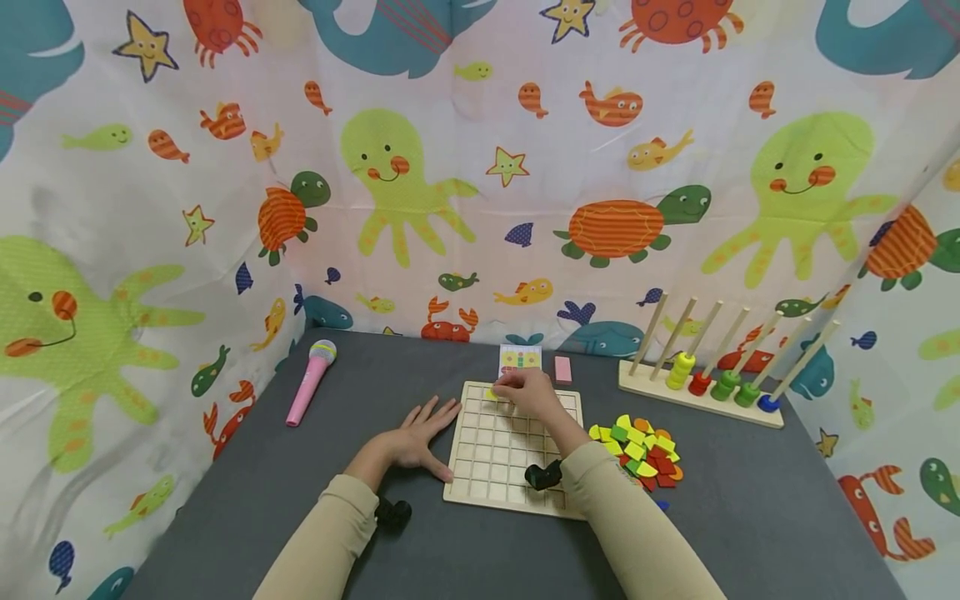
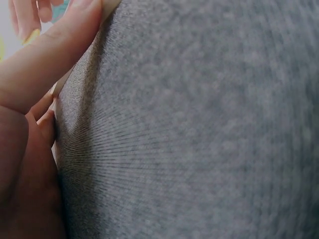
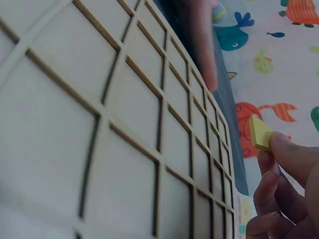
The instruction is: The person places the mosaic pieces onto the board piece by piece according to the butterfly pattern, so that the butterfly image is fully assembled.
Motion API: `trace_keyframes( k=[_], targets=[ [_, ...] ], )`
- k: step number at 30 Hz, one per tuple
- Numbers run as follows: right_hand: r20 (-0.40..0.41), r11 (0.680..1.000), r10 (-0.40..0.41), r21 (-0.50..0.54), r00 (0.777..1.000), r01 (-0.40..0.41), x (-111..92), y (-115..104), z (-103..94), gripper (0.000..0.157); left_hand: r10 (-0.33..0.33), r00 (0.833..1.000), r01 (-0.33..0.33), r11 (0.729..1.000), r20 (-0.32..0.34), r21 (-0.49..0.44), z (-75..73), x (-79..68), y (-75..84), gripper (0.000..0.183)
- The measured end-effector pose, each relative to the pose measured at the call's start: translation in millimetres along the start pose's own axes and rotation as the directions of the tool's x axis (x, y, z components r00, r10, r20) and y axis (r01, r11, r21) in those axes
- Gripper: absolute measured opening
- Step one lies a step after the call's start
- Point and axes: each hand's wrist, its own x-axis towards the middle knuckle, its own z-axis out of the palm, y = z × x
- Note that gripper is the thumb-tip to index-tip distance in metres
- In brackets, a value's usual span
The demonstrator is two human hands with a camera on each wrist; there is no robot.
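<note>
Right hand [image 1: 528, 393] pinches 1 yellow tile [image 3: 259, 134] by its edge over the far-left part of the gridded board [image 1: 480, 457], likely keeping its other end free; left hand [image 1: 420, 440], spread and holding nothing, touches the left edge, probably bracing against slip.

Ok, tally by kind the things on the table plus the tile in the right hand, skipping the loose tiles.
Pink microphone: 1
Wooden grid board: 1
Printed card: 1
Pink block: 1
Wooden peg stand with beads: 1
Yellow tile pinched in the right hand: 1
Total: 6
</note>
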Motion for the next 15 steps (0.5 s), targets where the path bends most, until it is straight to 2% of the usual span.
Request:
trace_keyframes(
  k=[7, 15],
  targets=[
    [-0.029, 0.999, -0.029, -0.031, 0.999, 0.028, 8.8, -0.4, 27.0, 0.009, 0.014, 1.0, -0.014, 1.0, 0.006, -0.001, -0.5, -1.8, 0.5, 0.128],
    [-0.028, 0.989, -0.035, -0.143, 0.999, 0.031, 12.6, -1.3, 38.9, 0.009, 0.02, 1.0, -0.02, 1.0, -0.003, 0.004, -0.3, -3.0, -0.3, 0.128]
  ],
)
